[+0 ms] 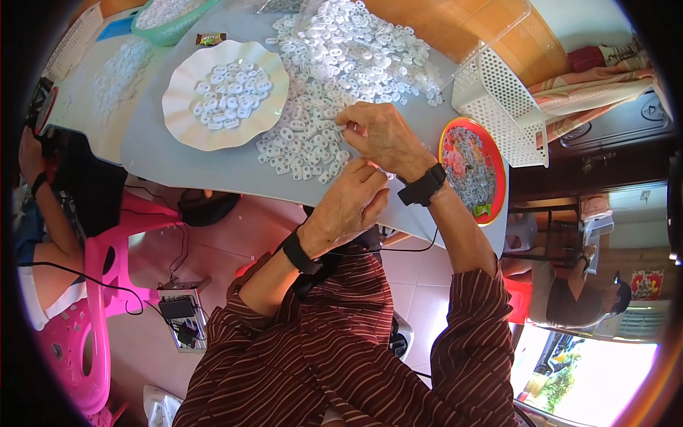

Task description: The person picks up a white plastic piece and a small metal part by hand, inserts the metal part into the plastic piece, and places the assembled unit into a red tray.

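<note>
Many small white oval plastic pieces with holes (302, 139) lie in a loose heap on the grey table (160, 153). Over the near edge of this heap, my right hand (384, 139) is closed, thumb and forefinger bent together; what it pinches is hidden. My left hand (345, 203) is at the table's front edge just below it, fingers curled together around something too small to make out. Left of the heap, a cream scalloped plate (174, 107) carries more white pieces. To the right, a red bowl (500, 167) holds many small see-through or silvery bits.
A white perforated basket (491, 85) stands behind the bowl. More white pieces and plastic bags (370, 53) cover the back. A wrapped candy (210, 39) and green basin (174, 25) are at the far left. Another person's arm (53, 206) is beside a pink chair (99, 320).
</note>
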`<state>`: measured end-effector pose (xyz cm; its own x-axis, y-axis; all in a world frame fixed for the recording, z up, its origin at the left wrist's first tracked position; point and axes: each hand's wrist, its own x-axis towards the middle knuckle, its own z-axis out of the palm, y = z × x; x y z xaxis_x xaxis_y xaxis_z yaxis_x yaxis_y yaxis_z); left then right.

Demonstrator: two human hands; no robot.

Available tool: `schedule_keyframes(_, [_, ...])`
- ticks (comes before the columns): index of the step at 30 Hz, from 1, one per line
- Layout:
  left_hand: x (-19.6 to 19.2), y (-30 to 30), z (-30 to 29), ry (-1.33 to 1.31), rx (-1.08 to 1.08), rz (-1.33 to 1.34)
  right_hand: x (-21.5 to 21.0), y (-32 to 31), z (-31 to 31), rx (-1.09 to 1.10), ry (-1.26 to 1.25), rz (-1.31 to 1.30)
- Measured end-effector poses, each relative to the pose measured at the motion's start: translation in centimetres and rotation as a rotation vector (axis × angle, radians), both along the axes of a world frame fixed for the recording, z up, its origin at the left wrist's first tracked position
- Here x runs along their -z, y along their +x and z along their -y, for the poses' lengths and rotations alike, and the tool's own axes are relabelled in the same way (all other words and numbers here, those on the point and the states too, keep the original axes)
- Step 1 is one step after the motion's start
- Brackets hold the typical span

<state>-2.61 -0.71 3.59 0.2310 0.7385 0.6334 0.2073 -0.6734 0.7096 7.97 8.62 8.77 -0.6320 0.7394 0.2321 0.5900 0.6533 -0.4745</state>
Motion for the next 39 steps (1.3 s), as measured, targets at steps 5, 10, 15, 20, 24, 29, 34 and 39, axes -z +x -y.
schedule_keyframes(5, [0.0,0.1,0.1,-0.022,0.008,0.003,-0.2,0.4,0.1,0.095,-0.088,0.093])
schedule_keyframes(10, [-0.2,0.1,0.2,-0.017,0.006,0.021,0.0,1.7,0.9,0.151,-0.055,-0.047])
schedule_keyframes(15, [-0.4,-0.6,0.7,-0.076,-0.034,0.238,-1.2,3.3,3.2,0.353,-0.319,-0.177])
schedule_keyframes(20, [-2.1,-0.7,0.9,-0.432,-0.083,0.449,-1.0,4.7,5.4,0.346,-0.534,-0.486])
schedule_keyframes(24, [-2.0,-0.5,0.3,-0.490,0.039,0.448,-0.9,4.8,6.7,0.303,-0.481,-0.453])
schedule_keyframes(29, [-1.7,0.0,0.0,-0.522,0.045,0.428,-0.1,5.3,7.5,0.322,-0.445,-0.612])
schedule_keyframes(34, [-1.5,0.7,0.2,-0.477,0.023,0.415,0.6,4.9,8.0,0.347,-0.351,-0.627])
schedule_keyframes(39, [-1.5,0.7,0.3,-0.528,0.089,0.356,0.5,5.2,8.4,0.359,-0.280,-0.489])
